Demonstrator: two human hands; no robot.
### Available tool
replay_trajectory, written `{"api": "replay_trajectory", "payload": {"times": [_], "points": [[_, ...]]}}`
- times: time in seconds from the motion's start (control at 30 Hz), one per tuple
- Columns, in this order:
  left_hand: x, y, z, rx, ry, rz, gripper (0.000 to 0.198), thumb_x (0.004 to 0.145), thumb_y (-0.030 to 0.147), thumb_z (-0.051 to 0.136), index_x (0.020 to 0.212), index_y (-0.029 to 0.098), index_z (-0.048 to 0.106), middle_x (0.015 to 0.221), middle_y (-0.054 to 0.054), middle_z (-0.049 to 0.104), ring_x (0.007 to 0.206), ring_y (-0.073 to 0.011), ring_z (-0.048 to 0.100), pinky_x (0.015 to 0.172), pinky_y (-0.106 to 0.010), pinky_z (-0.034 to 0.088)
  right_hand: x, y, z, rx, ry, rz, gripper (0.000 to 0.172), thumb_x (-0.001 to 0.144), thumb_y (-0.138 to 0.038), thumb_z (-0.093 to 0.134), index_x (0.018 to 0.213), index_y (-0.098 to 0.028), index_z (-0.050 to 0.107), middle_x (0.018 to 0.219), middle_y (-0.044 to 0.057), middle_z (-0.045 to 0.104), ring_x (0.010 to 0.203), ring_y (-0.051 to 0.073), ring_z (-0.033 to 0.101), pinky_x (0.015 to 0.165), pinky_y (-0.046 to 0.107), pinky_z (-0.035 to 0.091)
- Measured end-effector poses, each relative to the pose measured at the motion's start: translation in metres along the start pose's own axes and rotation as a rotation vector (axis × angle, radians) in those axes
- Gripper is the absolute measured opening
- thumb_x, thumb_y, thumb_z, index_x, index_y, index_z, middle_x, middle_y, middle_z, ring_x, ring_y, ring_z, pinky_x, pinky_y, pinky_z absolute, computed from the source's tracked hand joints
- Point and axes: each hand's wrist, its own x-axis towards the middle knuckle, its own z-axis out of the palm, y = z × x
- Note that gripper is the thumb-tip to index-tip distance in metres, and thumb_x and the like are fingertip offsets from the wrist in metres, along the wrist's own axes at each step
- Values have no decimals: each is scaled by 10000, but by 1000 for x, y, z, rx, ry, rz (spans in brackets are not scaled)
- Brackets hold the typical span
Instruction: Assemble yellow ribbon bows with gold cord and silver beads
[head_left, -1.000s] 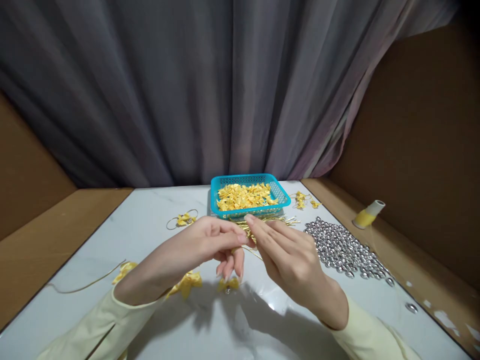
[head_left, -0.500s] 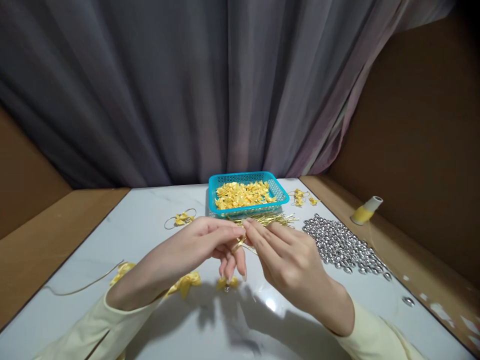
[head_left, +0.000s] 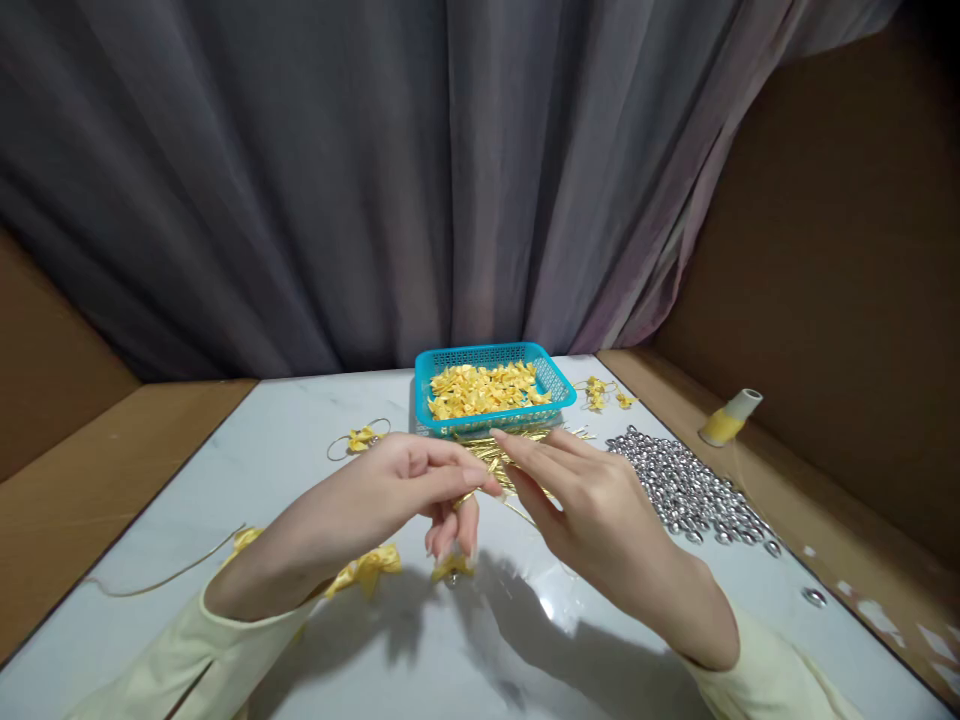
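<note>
While the left hand (head_left: 390, 495) is held above the white marble tabletop (head_left: 300, 440), its thumb and forefinger are pinched shut on a thin gold strip (head_left: 471, 493), which sits at the fingertips just in front of the person, near the table's centre; the remaining fingers curl downward. The right hand (head_left: 592, 500) is just beside it, fingers stretched out and slack, not closed on anything visible, with the index fingertip over a pile of gold strips (head_left: 536, 438). This pile lies against the near wall of a teal mesh basket (head_left: 559, 378), which contains yellow ribbon bows (head_left: 484, 388). To the right of the right hand, a heap of silver beads (head_left: 690, 490) is spread on the tabletop, and a spool of yellow thread (head_left: 729, 418) lies on the brown ledge beyond it. Below the left hand, a yellow bow (head_left: 371, 565) and a smaller bow (head_left: 450, 568) rest on the tabletop. A further bow with a wire loop (head_left: 361, 438) lies left of the basket. A grey curtain (head_left: 337, 180) hangs behind the table.
</note>
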Motion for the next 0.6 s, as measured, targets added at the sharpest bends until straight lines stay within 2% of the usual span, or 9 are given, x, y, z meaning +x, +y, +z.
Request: {"api": "replay_trajectory", "payload": {"times": [0.13,0.23,0.47,0.6], "points": [[-1,-1,-1,0,1,-29,219,900,237,501,808,172,688,549,34,677,432,-33,481,443,-135,314,0,-1,-3,197,-23,39,240,870,-116,565,1092,-79,647,885,43,731,709,175,594,599,296,495],[-2,0,-1,2,-9,-41,220,897,238,499,802,177,688,538,40,669,430,-28,465,442,-130,291,-1,-4,-2,226,-12,18,221,877,-113,556,1075,-88,650,897,42,730,700,169,578,605,298,494],[-1,2,1,21,-4,-17,221,874,242,499,767,187,684,505,57,648,422,-37,453,462,-148,298,3,-3,1,309,89,30,156,842,-34,559,868,-89,703,670,36,679,572,132,549,522,252,448],[-1,1,1,40,-7,-30,210,868,238,498,765,185,673,509,59,656,420,-38,468,466,-152,300,5,-2,-1,364,131,57,112,802,-28,613,806,-87,707,622,26,663,551,110,543,519,223,444]]}}
